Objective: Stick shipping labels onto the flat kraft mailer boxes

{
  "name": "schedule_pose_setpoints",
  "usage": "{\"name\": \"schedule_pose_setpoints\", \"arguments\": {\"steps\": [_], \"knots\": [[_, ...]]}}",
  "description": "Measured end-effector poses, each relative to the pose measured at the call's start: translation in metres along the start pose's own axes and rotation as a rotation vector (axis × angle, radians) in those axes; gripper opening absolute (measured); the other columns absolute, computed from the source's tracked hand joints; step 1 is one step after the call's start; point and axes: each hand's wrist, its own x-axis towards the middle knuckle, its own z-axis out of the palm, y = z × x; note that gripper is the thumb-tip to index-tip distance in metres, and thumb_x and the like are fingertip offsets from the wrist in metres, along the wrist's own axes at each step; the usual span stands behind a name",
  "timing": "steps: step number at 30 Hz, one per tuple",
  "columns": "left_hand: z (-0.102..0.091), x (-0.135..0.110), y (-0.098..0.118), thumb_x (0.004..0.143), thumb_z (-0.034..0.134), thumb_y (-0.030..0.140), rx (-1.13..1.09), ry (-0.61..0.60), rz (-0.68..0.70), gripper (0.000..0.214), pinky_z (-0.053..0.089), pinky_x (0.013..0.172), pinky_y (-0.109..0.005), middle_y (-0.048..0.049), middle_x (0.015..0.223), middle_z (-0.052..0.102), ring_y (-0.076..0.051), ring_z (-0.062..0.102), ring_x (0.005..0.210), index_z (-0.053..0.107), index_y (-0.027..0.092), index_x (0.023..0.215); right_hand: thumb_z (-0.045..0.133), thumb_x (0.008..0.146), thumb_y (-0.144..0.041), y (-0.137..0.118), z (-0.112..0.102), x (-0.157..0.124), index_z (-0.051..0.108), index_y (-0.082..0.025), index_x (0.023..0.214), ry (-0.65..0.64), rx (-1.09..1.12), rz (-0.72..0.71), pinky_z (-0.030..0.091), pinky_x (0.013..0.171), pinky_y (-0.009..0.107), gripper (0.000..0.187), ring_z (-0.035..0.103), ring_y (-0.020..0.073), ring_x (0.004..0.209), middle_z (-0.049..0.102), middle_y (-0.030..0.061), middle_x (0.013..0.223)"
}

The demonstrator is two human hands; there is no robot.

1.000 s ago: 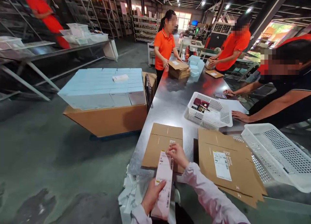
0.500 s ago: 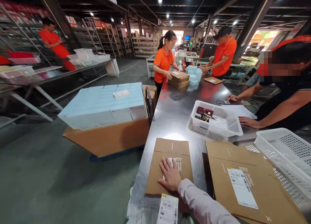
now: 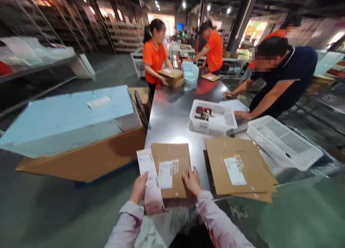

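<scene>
Low centre of the frame, the left hand (image 3: 139, 188) pinches a strip of labels (image 3: 149, 176) — thumb on the front, fingers hidden behind it — and the strip rises tilted, its lower end blurred. Just right, the right hand (image 3: 192, 181) lies with fingers spread flat on the near edge of a flattened carton (image 3: 172, 153) on the steel table (image 3: 172, 115), beside the carton's white label (image 3: 165, 173). The label print is too small to read — both wrists run off the bottom edge.
</scene>
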Motion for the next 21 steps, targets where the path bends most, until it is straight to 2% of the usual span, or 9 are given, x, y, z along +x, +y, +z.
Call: {"name": "schedule_pose_setpoints", "arguments": {"steps": [2, 4, 7, 9, 12, 13, 15, 19, 21], "knots": [[-0.001, -0.024, 0.019, 0.077, 0.069, 0.028, -0.092, -0.027, -0.039, 0.020, 0.053, 0.084, -0.038, -0.0108, 0.076, 0.072, -0.026, 0.069, 0.084, 0.068, 0.009, 0.082, 0.045, 0.093, -0.038, -0.002, -0.012, -0.011, 0.031, -0.015, 0.147, 0.057, 0.207, 0.104, 0.042, 0.105, 0.044, 0.060, 0.048, 0.0248, 0.129, 0.049, 0.0166, 0.138], [0.001, -0.048, 0.042, 0.081, 0.066, 0.031, -0.289, -0.094, -0.045, 0.024, 0.053, 0.087, -0.036, -0.0098, 0.088, 0.073, -0.023, 0.069, 0.089, 0.067, 0.010, 0.092, 0.047, 0.091, -0.045, 0.005, -0.049, -0.016, 0.031, -0.015, 0.147, 0.246, 0.384, 0.067, 0.036, 0.111, 0.041, 0.065, 0.043, 0.0222, 0.134, 0.044, 0.0146, 0.145], [0.000, -0.080, 0.064, 0.072, 0.075, 0.033, -0.414, -0.131, -0.034, 0.033, 0.053, 0.087, -0.031, -0.0071, 0.095, 0.073, -0.022, 0.067, 0.093, 0.066, 0.012, 0.096, 0.057, 0.082, -0.053, 0.044, -0.152, -0.026, 0.035, -0.015, 0.146, 0.499, 0.370, 0.086, 0.037, 0.110, 0.043, 0.077, 0.049, 0.0243, 0.128, 0.048, 0.0147, 0.141], [-0.004, -0.097, 0.065, 0.063, 0.082, 0.034, -0.395, -0.144, -0.021, 0.047, 0.055, 0.082, -0.029, -0.0059, 0.098, 0.073, -0.022, 0.067, 0.092, 0.065, 0.014, 0.102, 0.062, 0.076, -0.056, 0.076, -0.226, -0.039, 0.033, -0.015, 0.147, 0.524, 0.325, 0.149, 0.042, 0.104, 0.046, 0.087, 0.052, 0.0271, 0.124, 0.049, 0.0167, 0.139], [-0.008, -0.115, 0.045, 0.062, 0.082, 0.040, -0.311, -0.196, -0.004, 0.065, 0.056, 0.077, -0.030, -0.0067, 0.110, 0.071, -0.024, 0.067, 0.095, 0.059, 0.019, 0.119, 0.065, 0.073, -0.055, 0.094, -0.281, -0.055, 0.039, -0.011, 0.143, 0.531, 0.058, 0.321, 0.044, 0.098, 0.054, 0.087, 0.051, 0.0354, 0.122, 0.050, 0.0224, 0.135], [-0.007, -0.121, 0.035, 0.062, 0.082, 0.041, -0.282, -0.209, 0.003, 0.068, 0.056, 0.077, -0.030, -0.0076, 0.113, 0.070, -0.024, 0.067, 0.095, 0.057, 0.020, 0.122, 0.067, 0.071, -0.054, 0.088, -0.275, -0.058, 0.043, -0.009, 0.140, 0.513, -0.024, 0.346, 0.044, 0.097, 0.056, 0.086, 0.049, 0.0379, 0.123, 0.050, 0.0247, 0.135], [0.000, -0.132, 0.014, 0.063, 0.081, 0.044, -0.213, -0.245, -0.005, 0.071, 0.056, 0.075, -0.031, -0.0089, 0.112, 0.070, -0.024, 0.068, 0.091, 0.056, 0.019, 0.124, 0.070, 0.069, -0.053, 0.058, -0.227, -0.059, 0.050, -0.008, 0.134, 0.393, -0.070, 0.294, 0.045, 0.095, 0.055, 0.082, 0.049, 0.0388, 0.122, 0.051, 0.0258, 0.132], [0.016, -0.150, -0.011, 0.058, 0.082, 0.051, -0.017, -0.482, -0.085, 0.067, 0.055, 0.065, -0.034, -0.0108, 0.095, 0.073, -0.024, 0.067, 0.073, 0.065, 0.014, 0.111, 0.080, 0.057, -0.055, -0.017, -0.072, -0.068, 0.059, -0.019, 0.123, -0.249, 0.389, 0.083, 0.056, 0.079, 0.036, 0.078, 0.066, 0.0228, 0.092, 0.068, 0.0087, 0.108], [0.019, -0.152, -0.012, 0.058, 0.083, 0.049, 0.008, -0.554, -0.032, 0.057, 0.055, 0.077, -0.034, -0.0122, 0.098, 0.073, -0.026, 0.067, 0.085, 0.070, 0.013, 0.102, 0.068, 0.070, -0.062, -0.037, -0.014, -0.080, 0.064, -0.016, 0.114, -0.299, 0.656, 0.125, 0.055, 0.081, 0.037, 0.064, 0.067, 0.0225, 0.091, 0.070, 0.0104, 0.106]]}}
